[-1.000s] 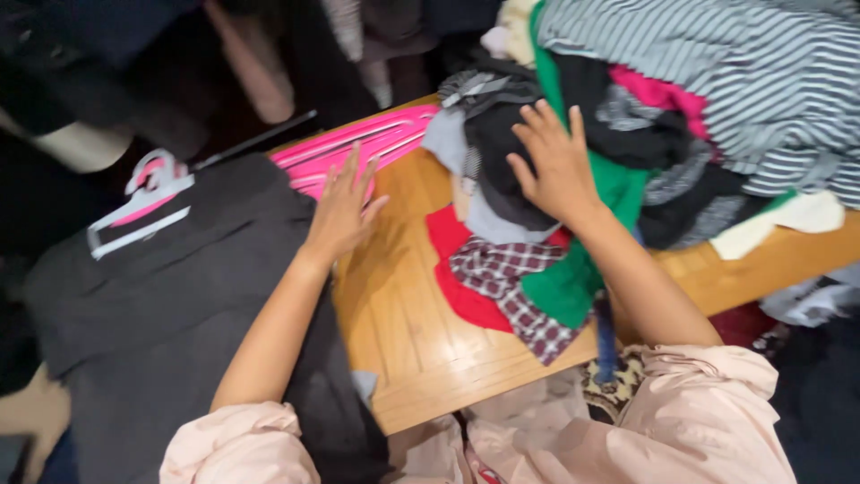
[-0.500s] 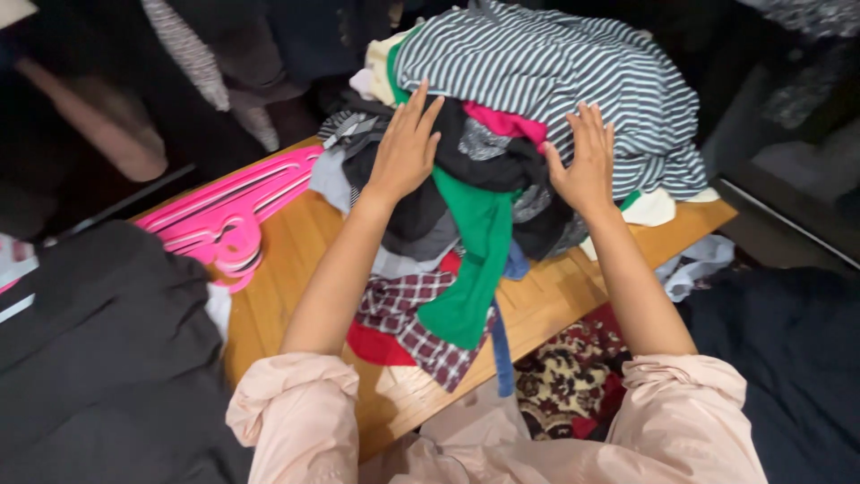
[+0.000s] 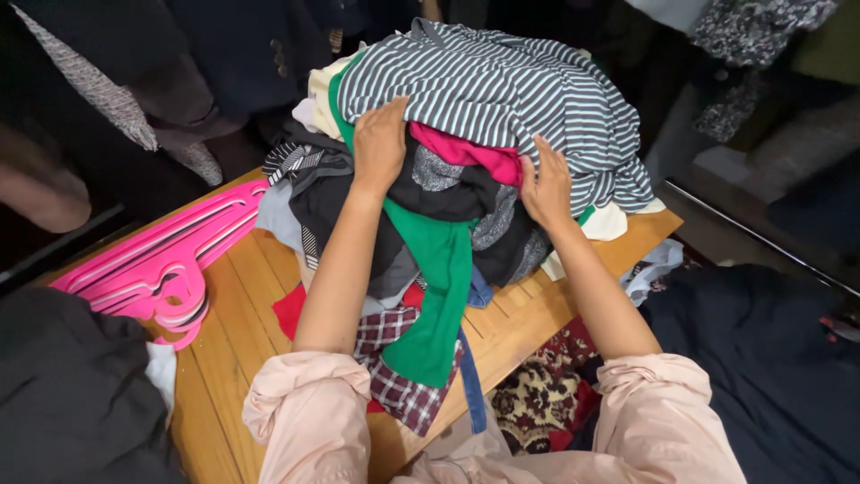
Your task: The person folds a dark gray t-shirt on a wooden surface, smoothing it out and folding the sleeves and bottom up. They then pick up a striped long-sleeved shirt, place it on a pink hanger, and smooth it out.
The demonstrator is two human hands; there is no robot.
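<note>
A heap of clothes lies on a wooden table (image 3: 224, 350). On top is a grey-and-white striped garment (image 3: 502, 90); under it are a pink piece (image 3: 470, 154), dark garments (image 3: 448, 202), a hanging green garment (image 3: 434, 287) and a plaid cloth (image 3: 394, 376). My left hand (image 3: 381, 143) grips the front edge of the striped garment at the heap's left. My right hand (image 3: 546, 184) presses against the heap's right side, fingers curled under the striped fabric next to the pink piece. Both sleeves are pale pink, pushed up.
A stack of pink plastic hangers (image 3: 152, 273) lies on the table's left end. A black garment (image 3: 72, 394) lies at lower left, and dark fabric (image 3: 761, 358) to the right. A patterned rug (image 3: 537, 394) shows under the table's near edge. Hanging dark clothes fill the background.
My view has shifted right, toward the heap. My left hand left the bare tabletop and took the striped garment's edge. My right hand slid from the dark clothes to the heap's right side.
</note>
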